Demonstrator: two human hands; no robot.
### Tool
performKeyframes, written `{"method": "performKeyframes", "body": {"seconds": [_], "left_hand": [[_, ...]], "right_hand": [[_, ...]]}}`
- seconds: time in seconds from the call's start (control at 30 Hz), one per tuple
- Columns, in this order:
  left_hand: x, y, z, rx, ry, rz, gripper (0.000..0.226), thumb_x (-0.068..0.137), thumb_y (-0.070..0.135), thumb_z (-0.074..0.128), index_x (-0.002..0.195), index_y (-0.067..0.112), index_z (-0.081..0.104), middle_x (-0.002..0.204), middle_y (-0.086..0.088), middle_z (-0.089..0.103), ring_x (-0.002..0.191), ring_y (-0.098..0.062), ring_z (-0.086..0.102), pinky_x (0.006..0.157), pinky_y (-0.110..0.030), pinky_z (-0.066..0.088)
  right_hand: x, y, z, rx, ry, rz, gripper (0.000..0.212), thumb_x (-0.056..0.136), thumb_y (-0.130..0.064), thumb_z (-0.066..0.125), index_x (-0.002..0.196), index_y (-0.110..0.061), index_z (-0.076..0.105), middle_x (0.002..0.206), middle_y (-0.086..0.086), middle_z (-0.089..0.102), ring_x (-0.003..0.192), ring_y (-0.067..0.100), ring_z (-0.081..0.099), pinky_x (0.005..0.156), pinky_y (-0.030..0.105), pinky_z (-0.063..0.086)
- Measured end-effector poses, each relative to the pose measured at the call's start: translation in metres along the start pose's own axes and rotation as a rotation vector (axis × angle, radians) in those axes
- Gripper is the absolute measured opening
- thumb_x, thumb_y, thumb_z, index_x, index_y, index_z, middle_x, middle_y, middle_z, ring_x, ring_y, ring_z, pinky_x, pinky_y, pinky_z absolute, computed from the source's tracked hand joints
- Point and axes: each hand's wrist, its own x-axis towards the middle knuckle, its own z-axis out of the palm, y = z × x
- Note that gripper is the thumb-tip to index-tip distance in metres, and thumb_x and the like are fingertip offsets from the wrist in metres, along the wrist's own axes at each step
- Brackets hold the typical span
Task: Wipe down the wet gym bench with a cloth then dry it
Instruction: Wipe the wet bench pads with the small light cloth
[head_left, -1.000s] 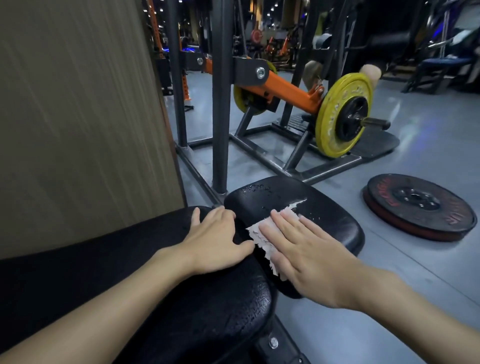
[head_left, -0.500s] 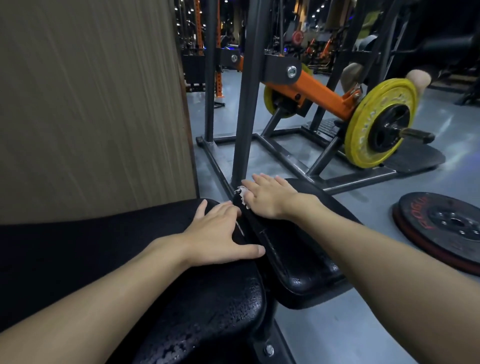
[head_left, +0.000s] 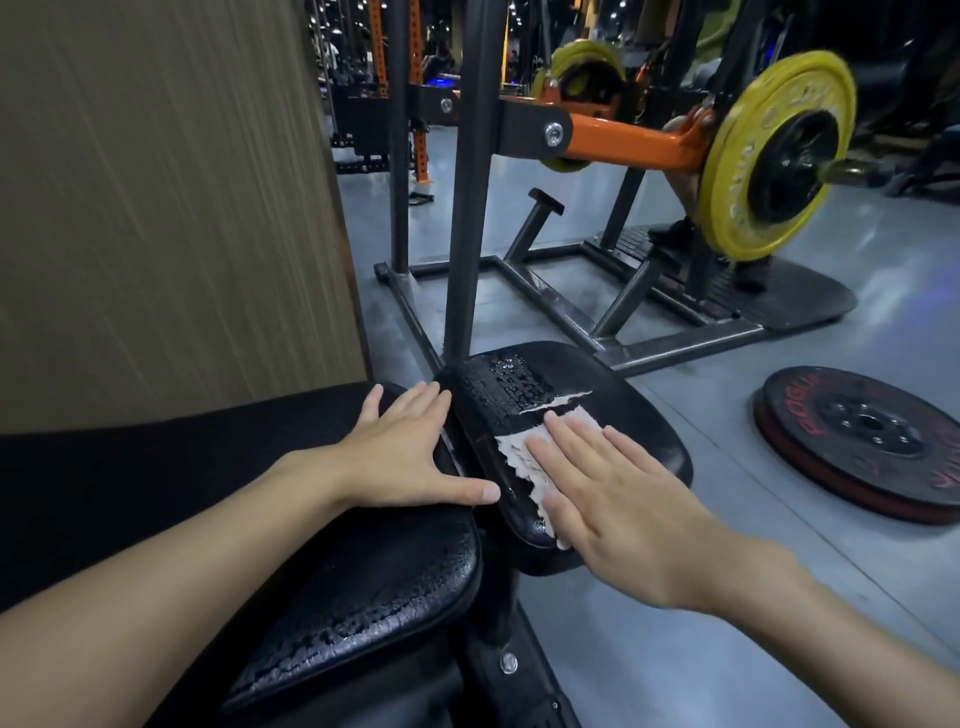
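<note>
A black padded gym bench fills the lower middle: a long back pad (head_left: 363, 597) and a smaller seat pad (head_left: 639, 415) beyond a narrow gap. Water beads glisten on the seat's far left part and on the near end of the back pad. A white cloth (head_left: 514, 452) lies on the seat pad. My right hand (head_left: 613, 499) presses flat on the cloth with straight fingers. My left hand (head_left: 410, 452) rests flat on the end of the back pad, fingers spread, thumb pointing toward the gap.
A dark steel upright (head_left: 472, 182) rises just behind the seat. An orange lever arm with a yellow plate (head_left: 774, 156) stands at the right rear. A black and red plate (head_left: 872, 436) lies on the grey floor to the right. A brown panel (head_left: 156, 197) stands at left.
My right hand slid the cloth back from the seat's far left edge toward me and to the right. My left hand stayed on the back pad. The view shifted slightly.
</note>
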Motion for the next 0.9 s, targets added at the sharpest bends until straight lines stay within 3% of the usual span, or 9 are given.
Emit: {"method": "performKeyframes", "body": {"seconds": [0.1, 0.23, 0.43, 0.67, 0.8, 0.9], "left_hand": [[0.001, 0.0, 0.001, 0.001, -0.003, 0.005, 0.139, 0.055, 0.097, 0.038, 0.156, 0.013, -0.008, 0.164, -0.001, -0.012, 0.147, -0.007, -0.019, 0.118, -0.049, -0.015], [0.003, -0.001, 0.002, -0.025, 0.005, 0.007, 0.14, 0.052, 0.097, 0.039, 0.156, 0.015, -0.006, 0.164, 0.001, -0.011, 0.147, -0.004, -0.018, 0.118, -0.048, -0.015], [0.005, -0.005, 0.002, -0.05, 0.003, 0.01, 0.138, 0.054, 0.096, 0.043, 0.156, 0.016, -0.005, 0.165, 0.003, -0.009, 0.146, -0.002, -0.017, 0.118, -0.046, -0.017], [0.004, -0.006, 0.002, -0.057, 0.006, 0.013, 0.142, 0.05, 0.099, 0.039, 0.156, 0.017, -0.005, 0.164, 0.003, -0.01, 0.146, -0.001, -0.018, 0.118, -0.046, -0.018], [0.002, -0.004, 0.001, -0.027, -0.002, 0.014, 0.14, 0.052, 0.098, 0.037, 0.156, 0.016, -0.006, 0.164, 0.002, -0.01, 0.146, -0.003, -0.018, 0.118, -0.048, -0.016], [0.002, -0.004, 0.002, -0.01, -0.008, 0.017, 0.139, 0.053, 0.098, 0.035, 0.156, 0.015, -0.007, 0.164, 0.001, -0.011, 0.147, -0.004, -0.018, 0.118, -0.048, -0.016]], "right_hand": [[0.03, 0.006, -0.001, 0.011, 0.001, 0.031, 0.077, 0.086, -0.053, -0.012, 0.157, -0.025, 0.004, 0.167, 0.0, -0.001, 0.152, 0.016, -0.006, 0.12, 0.033, -0.005], [0.108, 0.025, 0.003, 0.071, -0.023, 0.112, 0.056, 0.104, -0.043, 0.014, 0.157, -0.024, 0.009, 0.167, 0.004, 0.001, 0.152, 0.019, -0.004, 0.123, 0.041, 0.0], [0.184, 0.047, 0.001, 0.115, -0.102, 0.21, 0.059, 0.102, -0.044, 0.013, 0.158, -0.025, 0.012, 0.167, 0.006, 0.003, 0.153, 0.02, 0.0, 0.122, 0.042, 0.0], [0.093, 0.045, 0.007, 0.075, 0.05, 0.126, 0.051, 0.101, -0.043, 0.014, 0.147, -0.024, 0.024, 0.164, 0.004, 0.014, 0.151, 0.019, 0.003, 0.121, 0.041, 0.006], [0.014, 0.039, 0.003, 0.013, 0.02, 0.128, 0.079, 0.083, -0.054, -0.012, 0.154, -0.029, 0.01, 0.165, -0.003, 0.004, 0.151, 0.014, -0.005, 0.121, 0.034, 0.001], [-0.011, 0.036, -0.001, 0.011, -0.039, 0.158, 0.083, 0.079, -0.056, -0.017, 0.156, -0.031, 0.0, 0.166, -0.006, -0.007, 0.15, 0.01, -0.014, 0.12, 0.03, -0.006]]}}
